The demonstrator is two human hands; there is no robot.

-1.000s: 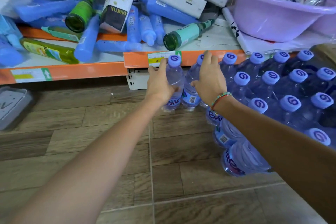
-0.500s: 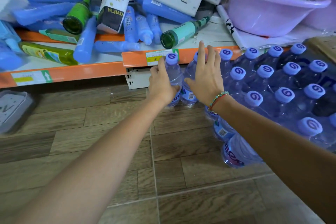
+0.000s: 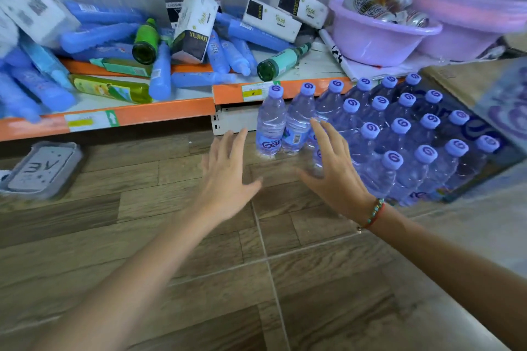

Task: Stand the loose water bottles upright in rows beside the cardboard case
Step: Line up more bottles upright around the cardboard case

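Both hands, left [image 3: 225,179] and right [image 3: 333,177], have let go and spread wide, empty; the two bottles [image 3: 271,122] at twelve o'clock stand upright, placed.

Bottles [image 3: 370,134] upright — below shelf [image 3: 159,112].

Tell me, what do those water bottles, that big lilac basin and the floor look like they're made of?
Water bottles: thin clear plastic, glossy, ribbed walls you can see through, with matte lilac plastic caps. Lilac basin: moulded plastic, smooth with a soft sheen and a rolled rim. Floor: brown wood-grain planks, but the pale grout lines suggest wood-look tile; I can't be sure.
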